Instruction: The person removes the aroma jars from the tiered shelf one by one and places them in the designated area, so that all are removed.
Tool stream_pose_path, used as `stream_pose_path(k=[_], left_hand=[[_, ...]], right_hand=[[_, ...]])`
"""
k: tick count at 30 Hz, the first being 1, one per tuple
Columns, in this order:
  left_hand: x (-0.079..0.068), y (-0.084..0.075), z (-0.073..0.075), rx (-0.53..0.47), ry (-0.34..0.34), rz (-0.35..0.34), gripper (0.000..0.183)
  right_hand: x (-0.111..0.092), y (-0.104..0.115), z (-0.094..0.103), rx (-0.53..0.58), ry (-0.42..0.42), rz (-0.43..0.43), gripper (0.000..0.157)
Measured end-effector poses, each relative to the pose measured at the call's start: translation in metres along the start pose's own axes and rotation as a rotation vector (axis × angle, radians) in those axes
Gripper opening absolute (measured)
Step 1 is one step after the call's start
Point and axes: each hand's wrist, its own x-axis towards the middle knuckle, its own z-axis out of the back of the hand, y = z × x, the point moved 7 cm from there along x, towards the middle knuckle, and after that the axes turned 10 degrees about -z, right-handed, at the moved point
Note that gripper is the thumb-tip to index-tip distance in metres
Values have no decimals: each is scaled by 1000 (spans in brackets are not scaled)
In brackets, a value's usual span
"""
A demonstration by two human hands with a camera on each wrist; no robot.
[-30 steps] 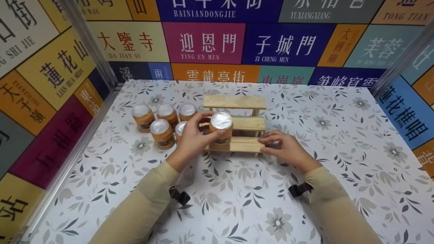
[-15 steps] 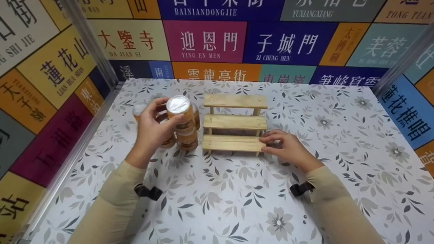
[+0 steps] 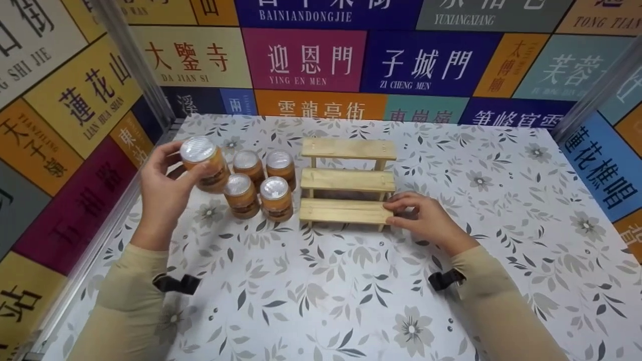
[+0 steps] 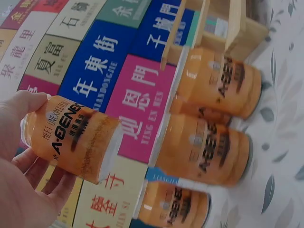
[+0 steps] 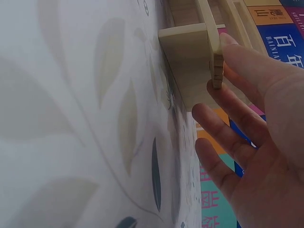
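In the head view my left hand [image 3: 165, 188] grips an orange can [image 3: 208, 165] with a silver top, at the left of a group of similar cans [image 3: 276, 200]. The left wrist view shows this held can [image 4: 71, 135] tilted, its dark lettering facing the camera and its base off the table. A three-tier wooden stand [image 3: 346, 178] is to the right of the cans, its shelves bare. My right hand [image 3: 426, 218] pinches the right end of the lowest shelf; in the right wrist view the thumb and forefinger meet the board end [image 5: 216, 61] and the other fingers extend loosely.
Several cans stand upright close together left of the stand. A white leaf-patterned cloth [image 3: 321, 301] covers the table. Colourful sign-printed walls [image 3: 306, 60] rise behind and at both sides, with a metal-coloured post [image 3: 138, 65] at the back left corner.
My left hand has carried the can from in front of the stand leftward, past the other cans, to the group's left side. My right hand has stayed at the stand's lowest shelf.
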Motion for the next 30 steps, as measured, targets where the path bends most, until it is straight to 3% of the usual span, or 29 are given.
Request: stream_pose_path(k=[5,12,20,30], left_hand=[[1,19,16,57,-25,51,55],[-10,53,29,103,-41,137,57],[-16,77,23,165,13,186,58],[-25,93,18,197,71,229,58]], right_hand=[[0,0,-1,-12,-9,4,34],[0,2,-2,-17,-9,19,34],[-1,3,-1,-12,-15,24,33],[-2,4,-1,-8,-6,32,33]])
